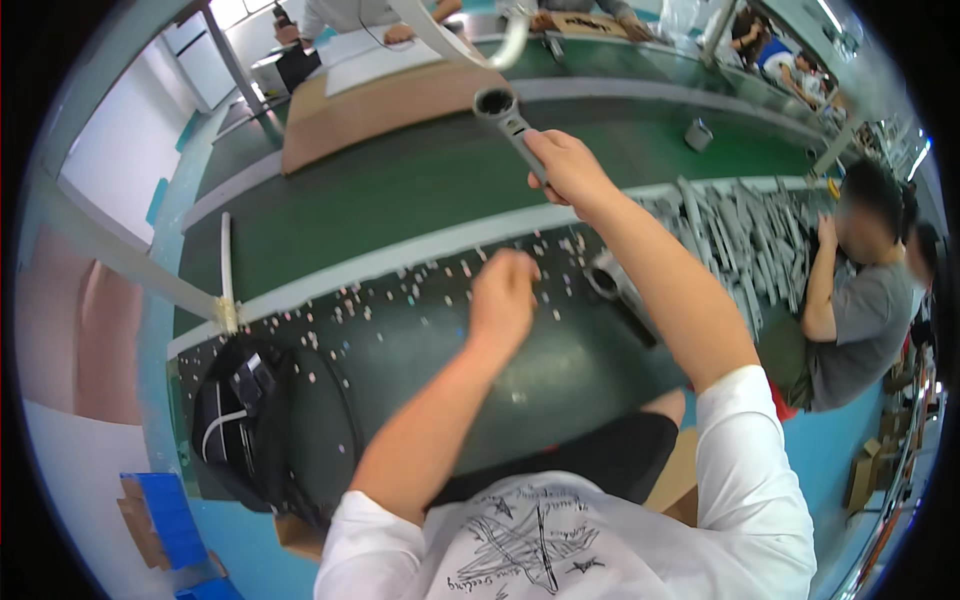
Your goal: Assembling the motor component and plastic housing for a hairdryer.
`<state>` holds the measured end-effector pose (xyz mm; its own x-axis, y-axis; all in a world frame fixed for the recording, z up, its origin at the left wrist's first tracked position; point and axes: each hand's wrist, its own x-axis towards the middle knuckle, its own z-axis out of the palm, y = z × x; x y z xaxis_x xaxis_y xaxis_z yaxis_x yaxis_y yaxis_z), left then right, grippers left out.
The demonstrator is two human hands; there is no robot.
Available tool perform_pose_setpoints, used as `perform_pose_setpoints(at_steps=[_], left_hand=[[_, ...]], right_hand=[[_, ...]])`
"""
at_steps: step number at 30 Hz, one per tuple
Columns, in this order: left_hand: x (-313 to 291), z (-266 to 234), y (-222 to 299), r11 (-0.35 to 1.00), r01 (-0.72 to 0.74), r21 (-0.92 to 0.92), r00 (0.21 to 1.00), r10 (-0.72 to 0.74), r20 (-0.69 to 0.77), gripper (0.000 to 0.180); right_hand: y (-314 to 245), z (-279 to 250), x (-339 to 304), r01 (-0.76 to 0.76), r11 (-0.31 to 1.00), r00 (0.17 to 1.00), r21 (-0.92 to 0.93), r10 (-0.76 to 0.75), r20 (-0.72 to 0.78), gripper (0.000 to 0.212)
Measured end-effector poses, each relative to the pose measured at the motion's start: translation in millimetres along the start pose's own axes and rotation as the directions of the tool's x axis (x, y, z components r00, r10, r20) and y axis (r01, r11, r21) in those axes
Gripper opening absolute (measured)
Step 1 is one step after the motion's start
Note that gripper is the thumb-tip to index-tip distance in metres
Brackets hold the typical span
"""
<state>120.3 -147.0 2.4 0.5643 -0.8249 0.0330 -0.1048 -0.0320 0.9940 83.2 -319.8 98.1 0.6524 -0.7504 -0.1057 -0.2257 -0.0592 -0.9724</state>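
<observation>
My right hand (572, 172) reaches out over the green conveyor belt, its fingers wrapped round a grey plastic handle part (515, 130). The part's round, hollow head points away from me, to the far left. My left hand (503, 295) is closed above the dark worktop, fingers curled in; whatever it holds, if anything, is hidden. Many tiny pale and coloured bits (400, 290) lie scattered on the worktop around it. Beneath my right forearm lies a similar grey part with a ring-shaped head (606, 277), partly covered by the arm.
A heap of grey handle parts (745, 235) lies to the right, beside a seated person (865, 290). One small grey piece (698, 134) rests on the belt (400, 195). A black backpack (240, 420) stands at the left. Cardboard (375, 110) covers the far bench, where other people work.
</observation>
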Motion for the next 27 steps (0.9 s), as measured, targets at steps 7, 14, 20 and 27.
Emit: perform_pose_setpoints(at_steps=[7, 14, 20, 27], left_hand=[[-3, 27, 9, 0.948, -0.208, 0.239, 0.972, 0.173, 0.161, 0.021], [7, 14, 2, 0.939, -0.241, 0.245, 0.969, 0.216, 0.122, 0.017], [3, 11, -4, 0.938, -0.169, 0.304, 0.985, 0.149, 0.087, 0.017], [0, 20, -1, 0.920, -0.184, 0.346, 0.975, 0.127, 0.181, 0.014]], right_hand=[[16, 21, 205, 0.070, 0.997, 0.996, 0.029, -0.072, 0.061, 0.035], [59, -15, 206, 0.271, 0.746, 0.931, -0.608, -0.363, -0.031, 0.032], [94, -241, 168, -0.372, 0.344, 0.742, -0.862, -0.447, -0.499, 0.051], [142, -377, 173, -0.130, 0.470, 0.964, -0.873, -0.144, -0.222, 0.076]])
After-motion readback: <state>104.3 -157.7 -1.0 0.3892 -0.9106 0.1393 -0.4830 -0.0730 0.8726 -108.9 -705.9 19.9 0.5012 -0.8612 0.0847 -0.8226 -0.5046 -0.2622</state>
